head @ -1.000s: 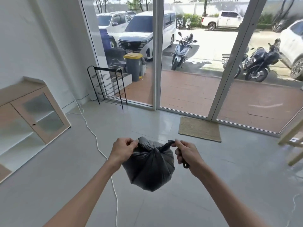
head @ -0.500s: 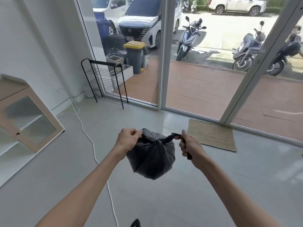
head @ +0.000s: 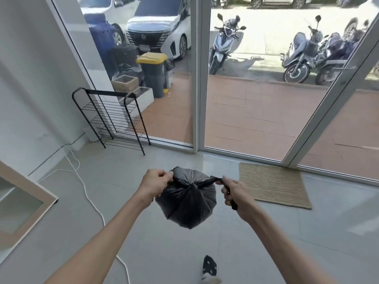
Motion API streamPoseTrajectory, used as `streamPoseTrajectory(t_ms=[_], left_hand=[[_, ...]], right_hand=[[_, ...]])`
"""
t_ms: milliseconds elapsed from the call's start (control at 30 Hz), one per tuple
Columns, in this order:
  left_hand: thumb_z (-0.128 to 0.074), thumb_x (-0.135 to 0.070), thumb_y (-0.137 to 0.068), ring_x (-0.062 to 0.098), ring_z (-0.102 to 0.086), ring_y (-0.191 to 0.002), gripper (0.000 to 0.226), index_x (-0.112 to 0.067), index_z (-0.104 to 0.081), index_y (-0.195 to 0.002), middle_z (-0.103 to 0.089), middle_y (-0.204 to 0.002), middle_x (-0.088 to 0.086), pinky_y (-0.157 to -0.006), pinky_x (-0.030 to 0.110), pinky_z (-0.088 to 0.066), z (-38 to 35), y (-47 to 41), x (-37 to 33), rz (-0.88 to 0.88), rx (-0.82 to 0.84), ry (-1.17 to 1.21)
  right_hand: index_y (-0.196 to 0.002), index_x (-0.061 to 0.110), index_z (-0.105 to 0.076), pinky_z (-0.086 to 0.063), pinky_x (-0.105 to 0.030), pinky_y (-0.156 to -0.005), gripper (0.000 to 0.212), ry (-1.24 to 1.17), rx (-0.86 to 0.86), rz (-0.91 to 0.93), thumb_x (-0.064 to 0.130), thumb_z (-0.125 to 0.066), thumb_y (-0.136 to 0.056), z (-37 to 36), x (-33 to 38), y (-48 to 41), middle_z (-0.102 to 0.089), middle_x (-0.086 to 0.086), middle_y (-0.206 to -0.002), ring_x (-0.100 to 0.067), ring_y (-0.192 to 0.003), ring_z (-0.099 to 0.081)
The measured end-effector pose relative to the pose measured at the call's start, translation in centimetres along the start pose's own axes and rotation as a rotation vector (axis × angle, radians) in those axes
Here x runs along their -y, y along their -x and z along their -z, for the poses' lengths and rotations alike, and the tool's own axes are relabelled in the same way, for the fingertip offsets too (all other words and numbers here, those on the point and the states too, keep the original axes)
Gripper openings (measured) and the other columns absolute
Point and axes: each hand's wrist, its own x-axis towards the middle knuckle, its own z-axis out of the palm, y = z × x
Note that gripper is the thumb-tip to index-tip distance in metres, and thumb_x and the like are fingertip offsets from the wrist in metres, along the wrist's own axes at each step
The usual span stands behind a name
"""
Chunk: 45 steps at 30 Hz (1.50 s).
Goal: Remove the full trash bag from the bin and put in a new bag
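A small, full black trash bag (head: pixel 187 203) hangs in the air in front of me, gathered to a knot at its top. My left hand (head: pixel 154 184) pinches one end of the bag's neck on the left. My right hand (head: pixel 235 192) grips the other twisted end on the right, which stretches taut from the knot. Both ends are pulled apart sideways. The indoor bin is out of view, and no new bag is visible.
Glass sliding doors (head: pixel 198 78) stand ahead, with a woven doormat (head: pixel 272 185) at their foot. A black wire rack (head: pixel 111 117) stands left of them. A white cable (head: pixel 90 199) trails across the tiled floor. A wooden cabinet door (head: pixel 24 203) leans at the left. My foot (head: pixel 209 269) shows below.
The view has come closer to the glass doors and tilted down. The bag stays held between both hands, a foot now shows at the bottom.
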Motion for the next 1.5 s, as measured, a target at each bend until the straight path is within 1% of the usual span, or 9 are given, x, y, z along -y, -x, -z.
streamPoseTrajectory(t_ms=[133,300,467,700,867,1000,1167,1300,1500], left_hand=[[-0.068,-0.026,-0.092,0.015,-0.039,-0.035,0.035,-0.009,-0.064,-0.061,-0.051,-0.039,-0.009,-0.040,0.024,-0.034,0.4,-7.9,-1.7,0.034,-0.056,-0.037],[-0.068,-0.031,-0.091,0.019,-0.038,-0.037,0.035,-0.008,-0.066,-0.064,-0.049,-0.044,-0.002,-0.043,0.026,-0.035,0.4,-16.1,-3.1,0.100,-0.090,0.001],[-0.066,-0.030,-0.094,0.017,-0.036,-0.037,0.035,0.000,-0.069,-0.077,-0.048,-0.049,0.002,-0.043,0.024,-0.031,0.4,-24.6,-4.2,0.150,-0.011,0.029],[-0.057,-0.014,-0.099,0.013,-0.035,-0.037,0.030,-0.007,-0.062,-0.070,-0.048,-0.054,0.005,-0.042,0.022,-0.030,2.2,-38.6,-5.0,0.167,0.180,0.014],[-0.055,-0.010,-0.098,0.015,-0.037,-0.039,0.025,-0.005,-0.064,-0.074,-0.051,-0.057,0.006,-0.041,0.022,-0.032,3.0,-46.2,-5.2,0.211,0.289,0.003],[-0.059,-0.012,-0.095,0.016,-0.040,-0.039,0.019,-0.004,-0.066,-0.079,-0.052,-0.058,0.007,-0.039,0.021,-0.035,3.4,-52.1,-5.3,0.259,0.338,-0.021],[-0.065,-0.023,-0.094,0.017,-0.041,-0.038,0.028,-0.006,-0.062,-0.072,-0.054,-0.054,0.004,-0.044,0.024,-0.038,3.2,-58.1,-4.1,0.307,0.309,-0.034],[-0.067,-0.028,-0.092,0.018,-0.038,-0.037,0.035,-0.010,-0.057,-0.064,-0.051,-0.046,0.001,-0.044,0.024,-0.036,1.6,-62.8,-1.5,0.332,0.235,-0.060],[-0.058,-0.034,-0.097,0.020,-0.040,-0.038,0.043,-0.011,-0.050,-0.061,-0.050,-0.049,0.005,-0.041,0.024,-0.037,-2.6,-68.7,4.8,0.383,0.189,-0.156]], right_hand=[[-0.089,0.007,-0.070,-0.028,-0.025,-0.044,0.032,-0.018,-0.018,-0.072,0.031,-0.053,-0.102,-1.3,3.0,-8.0,-0.045,0.004,-0.055,-0.010,-0.044,-0.033],[-0.089,0.007,-0.069,-0.030,-0.025,-0.045,0.029,0.005,0.020,-0.149,0.028,-0.054,-0.101,-3.1,6.7,-16.6,-0.047,0.001,-0.057,-0.011,-0.046,-0.036],[-0.097,0.002,-0.068,-0.028,-0.023,-0.043,0.023,-0.026,0.011,-0.189,0.019,-0.053,-0.101,-5.1,9.2,-24.2,-0.047,0.001,-0.057,-0.011,-0.046,-0.035],[-0.095,0.004,-0.064,-0.032,-0.023,-0.044,0.015,-0.102,-0.112,-0.240,0.013,-0.054,-0.099,-9.5,11.4,-35.3,-0.049,0.001,-0.057,-0.010,-0.046,-0.038],[-0.098,0.004,-0.064,-0.036,-0.024,-0.044,0.016,-0.179,-0.204,-0.319,0.013,-0.052,-0.101,-12.6,11.4,-41.1,-0.051,0.000,-0.058,-0.011,-0.048,-0.040],[-0.101,0.003,-0.063,-0.039,-0.023,-0.044,0.016,-0.241,-0.273,-0.397,0.011,-0.049,-0.102,-14.7,11.6,-45.8,-0.053,0.001,-0.058,-0.011,-0.048,-0.041],[-0.103,0.003,-0.063,-0.043,-0.022,-0.043,0.014,-0.288,-0.319,-0.461,0.012,-0.053,-0.100,-15.9,10.8,-51.6,-0.053,0.000,-0.059,-0.010,-0.046,-0.042],[-0.095,0.005,-0.064,-0.041,-0.021,-0.041,0.012,-0.288,-0.336,-0.512,0.013,-0.055,-0.099,-16.0,9.2,-56.8,-0.051,0.001,-0.057,-0.009,-0.043,-0.041],[-0.091,0.006,-0.065,-0.034,-0.020,-0.041,0.015,-0.240,-0.341,-0.605,0.016,-0.057,-0.098,-15.5,4.6,-65.1,-0.045,0.001,-0.056,-0.010,-0.043,-0.035]])
